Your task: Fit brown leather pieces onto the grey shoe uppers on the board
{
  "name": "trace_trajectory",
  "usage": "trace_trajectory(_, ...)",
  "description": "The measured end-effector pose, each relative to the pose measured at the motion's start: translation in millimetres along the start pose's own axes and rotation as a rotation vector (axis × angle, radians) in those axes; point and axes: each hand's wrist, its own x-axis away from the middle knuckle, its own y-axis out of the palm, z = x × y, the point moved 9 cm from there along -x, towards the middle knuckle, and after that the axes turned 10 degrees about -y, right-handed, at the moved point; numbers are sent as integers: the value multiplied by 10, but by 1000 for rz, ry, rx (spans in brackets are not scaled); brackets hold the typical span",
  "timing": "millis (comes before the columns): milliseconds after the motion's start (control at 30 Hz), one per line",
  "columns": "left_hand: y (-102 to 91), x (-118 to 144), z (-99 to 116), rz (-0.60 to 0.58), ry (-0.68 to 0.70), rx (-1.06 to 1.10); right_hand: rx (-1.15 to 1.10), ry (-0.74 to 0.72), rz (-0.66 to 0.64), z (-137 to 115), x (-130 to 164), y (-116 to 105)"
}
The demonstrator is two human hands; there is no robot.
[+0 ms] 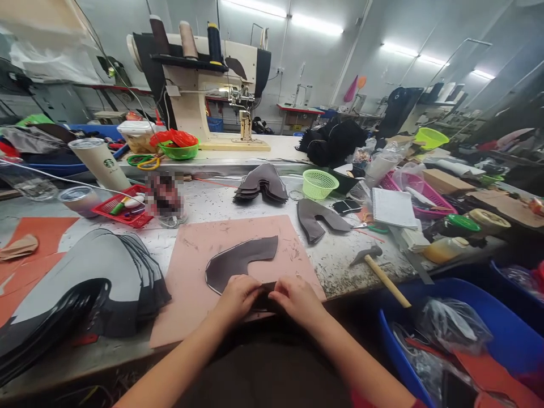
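A dark grey, curved shoe upper piece (pixel 232 262) lies on a pink mat (pixel 187 255) at the bench's front edge. At the piece's near end, my left hand (pixel 238 296) pinches its edge between thumb and fingers. My right hand (pixel 300 297) pinches the same edge a short way to the right, and a dark strip of the piece shows between them. The underside of the hold is hidden. Beyond the mat sits a stack of similar pieces (pixel 261 184), and another folded grey piece (pixel 317 220) rests to the right.
Layered grey-and-black pieces (pixel 123 272) are piled at left. A hammer (pixel 385 275) lies at right, its handle over the bench edge above a blue bin (pixel 385 334). A sewing machine (pixel 191 96) stands behind. A green basket (pixel 319 184) and a red tray (pixel 138 218) hold the back area.
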Motion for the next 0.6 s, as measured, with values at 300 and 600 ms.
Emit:
trace_trajectory(300,-76,-31,-56,47,-33,14,-134,54,345,248,205,-379)
trace_trajectory(600,-99,-1,-25,50,-5,21,-124,-52,69,-75,-56,-58)
